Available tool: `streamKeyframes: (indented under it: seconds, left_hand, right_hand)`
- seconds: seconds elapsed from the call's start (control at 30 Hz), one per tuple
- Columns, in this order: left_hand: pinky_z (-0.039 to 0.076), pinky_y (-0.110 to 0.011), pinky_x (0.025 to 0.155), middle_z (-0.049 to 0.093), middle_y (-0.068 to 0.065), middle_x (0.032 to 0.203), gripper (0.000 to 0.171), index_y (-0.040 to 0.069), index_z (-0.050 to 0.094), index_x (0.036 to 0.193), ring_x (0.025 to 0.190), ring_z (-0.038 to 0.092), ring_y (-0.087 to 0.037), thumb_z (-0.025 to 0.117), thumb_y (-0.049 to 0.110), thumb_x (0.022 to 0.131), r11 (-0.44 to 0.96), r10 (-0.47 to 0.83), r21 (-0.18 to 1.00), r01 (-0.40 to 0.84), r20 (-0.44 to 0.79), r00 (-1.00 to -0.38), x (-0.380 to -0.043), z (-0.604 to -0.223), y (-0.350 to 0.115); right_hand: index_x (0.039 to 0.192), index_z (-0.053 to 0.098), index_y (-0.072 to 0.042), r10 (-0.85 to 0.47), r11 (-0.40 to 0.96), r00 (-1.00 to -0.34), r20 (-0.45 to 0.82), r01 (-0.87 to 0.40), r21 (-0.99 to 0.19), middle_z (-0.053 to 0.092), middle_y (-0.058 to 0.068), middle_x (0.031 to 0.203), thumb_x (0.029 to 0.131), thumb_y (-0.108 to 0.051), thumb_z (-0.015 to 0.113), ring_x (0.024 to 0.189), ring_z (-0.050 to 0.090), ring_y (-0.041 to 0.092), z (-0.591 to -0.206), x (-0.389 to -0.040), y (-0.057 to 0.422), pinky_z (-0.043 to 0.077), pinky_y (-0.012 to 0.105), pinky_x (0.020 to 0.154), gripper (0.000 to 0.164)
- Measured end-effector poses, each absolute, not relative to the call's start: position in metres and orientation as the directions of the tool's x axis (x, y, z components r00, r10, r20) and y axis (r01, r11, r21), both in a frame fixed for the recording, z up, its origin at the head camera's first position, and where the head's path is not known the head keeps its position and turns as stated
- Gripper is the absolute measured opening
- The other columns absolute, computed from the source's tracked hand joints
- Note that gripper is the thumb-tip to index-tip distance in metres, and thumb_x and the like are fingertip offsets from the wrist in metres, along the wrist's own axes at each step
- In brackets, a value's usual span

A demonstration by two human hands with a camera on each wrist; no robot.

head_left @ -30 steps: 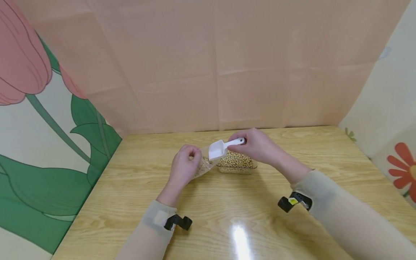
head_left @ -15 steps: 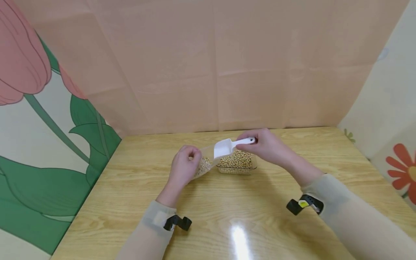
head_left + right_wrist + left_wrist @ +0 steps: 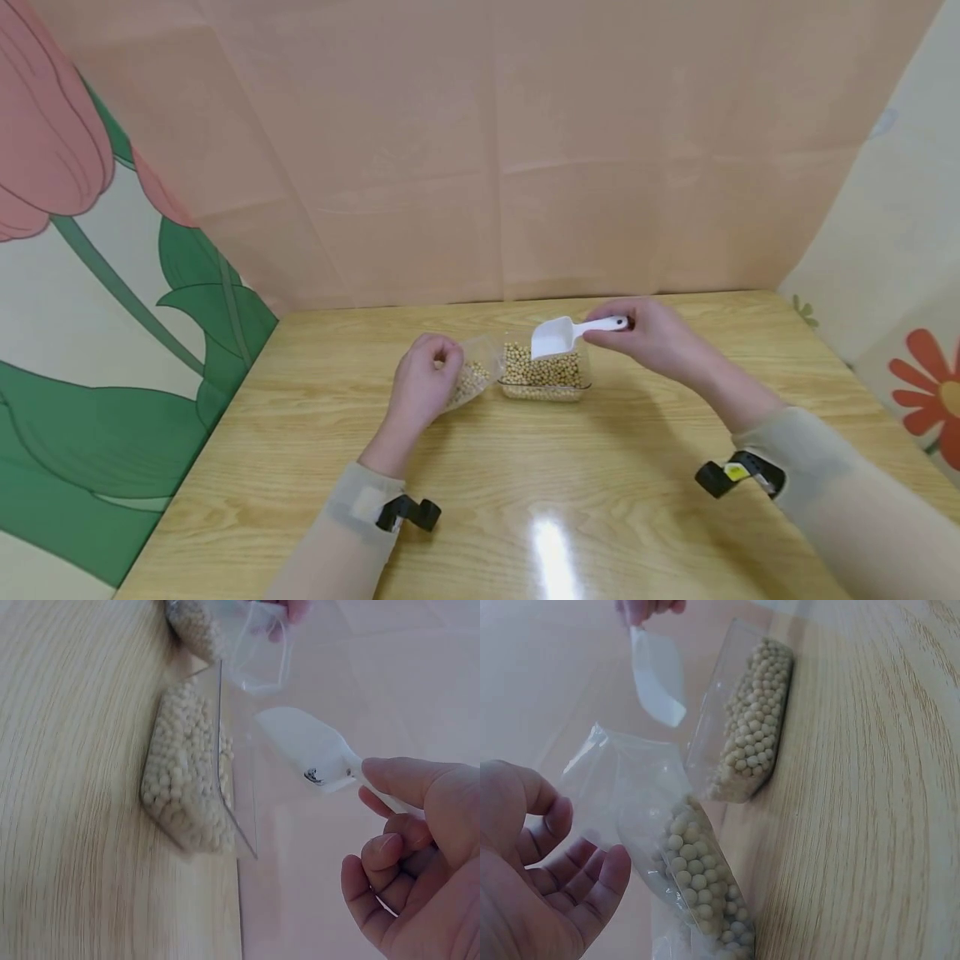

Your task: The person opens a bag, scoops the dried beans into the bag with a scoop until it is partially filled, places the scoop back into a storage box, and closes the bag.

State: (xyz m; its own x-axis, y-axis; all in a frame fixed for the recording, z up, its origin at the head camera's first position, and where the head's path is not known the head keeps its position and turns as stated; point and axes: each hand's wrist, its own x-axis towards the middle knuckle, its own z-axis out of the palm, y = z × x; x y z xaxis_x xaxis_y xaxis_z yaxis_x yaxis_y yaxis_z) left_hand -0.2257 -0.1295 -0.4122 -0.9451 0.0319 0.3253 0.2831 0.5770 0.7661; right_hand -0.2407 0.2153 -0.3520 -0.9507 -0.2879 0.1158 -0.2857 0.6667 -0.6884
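Note:
A clear plastic bag (image 3: pixel 649 772) with pale round beans in its lower part is held at its upper edge by my left hand (image 3: pixel 426 379), thumb and forefinger brought together. My right hand (image 3: pixel 652 342) grips the handle of a small white scoop (image 3: pixel 553 337) between thumb and fingers. No beans show in the scoop's bowl. It hangs above a clear rectangular container (image 3: pixel 545 390) of similar beans (image 3: pixel 180 765), apart from them. In the left wrist view, the bag's open mouth faces the scoop and container.
Everything is on a wooden table (image 3: pixel 525 467), with a pinkish cloth backdrop (image 3: pixel 495 150) along its far edge. A wall with tulip pictures (image 3: pixel 52 142) rises at the left, and a flower-patterned wall (image 3: pixel 930 379) at the right.
My right hand has moved right with the scoop, from over the bag's mouth to over the container. My left hand and the bag have hardly moved.

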Motion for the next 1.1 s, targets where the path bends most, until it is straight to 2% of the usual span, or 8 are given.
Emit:
streamKeyframes:
  seconds: [0.37,0.8,1.1]
  left_hand:
    - [0.055,-0.05,0.099,0.072,-0.008,0.113,0.021,0.011,0.07,0.084,0.108,0.068,-0.028,0.064,0.016,0.104,0.576,0.035,0.764,0.289,0.331,-0.943,-0.226,-0.411,-0.13]
    - [0.055,-0.05,0.099,0.073,-0.008,0.112,0.02,0.01,0.07,0.084,0.108,0.068,-0.028,0.064,0.015,0.103,0.577,0.033,0.761,0.296,0.34,-0.94,-0.225,-0.41,-0.131]
    - [0.055,-0.05,0.099,0.073,-0.008,0.111,0.02,0.01,0.07,0.084,0.107,0.069,-0.028,0.064,0.014,0.103,0.578,0.036,0.759,0.301,0.345,-0.938,-0.226,-0.411,-0.13]
  right_hand:
    - [0.121,0.082,-0.012,-0.315,0.76,-0.943,0.111,-0.321,-0.565,0.077,0.004,0.099,0.103,-0.034,0.08,0.077,0.059,0.022,-0.349,-0.244,0.234,0.048,0.036,0.067,0.028]
    - [0.117,0.082,-0.009,-0.38,0.809,-0.923,0.054,-0.36,-0.465,0.08,0.002,0.1,0.101,-0.031,0.082,0.078,0.064,0.018,-0.333,-0.254,0.229,0.052,0.04,0.069,0.027]
    - [0.114,0.083,-0.011,-0.394,0.859,-0.918,0.046,-0.386,-0.337,0.081,0.002,0.102,0.099,-0.034,0.082,0.085,0.072,0.019,-0.333,-0.257,0.213,0.058,0.052,0.077,0.027]
